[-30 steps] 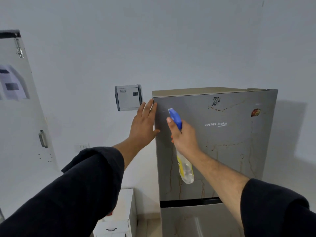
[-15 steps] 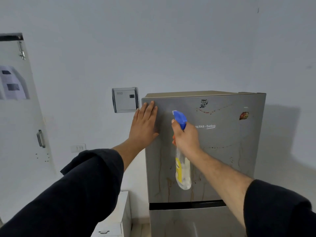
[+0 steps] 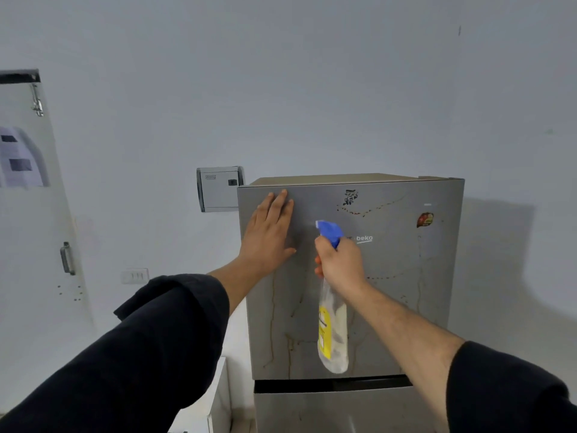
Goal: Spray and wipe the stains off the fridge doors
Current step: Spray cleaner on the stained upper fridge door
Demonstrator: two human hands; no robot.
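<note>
Aiming spray bottle (image 3: 332, 332), right hand (image 3: 340, 265) grip clenched round its neck, nozzle facing stained upper fridge door (image 3: 406, 292) dead ahead; left hand (image 3: 268, 235) flat, spread.

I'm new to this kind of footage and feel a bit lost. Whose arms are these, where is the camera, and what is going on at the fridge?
There is no machine here: the camera sits on a person's head, looking forward and down, so the two arms in dark sleeves are that person's own. The left hand lies flat against the upper fridge door, near its top left corner. The right hand grips a spray bottle by its neck, its blue nozzle pointing toward the door. Brown drip stains run down the door, and a small sticker sits near its top right. No wiping cloth is in view. A grey wall box hangs left of the fridge.
</note>
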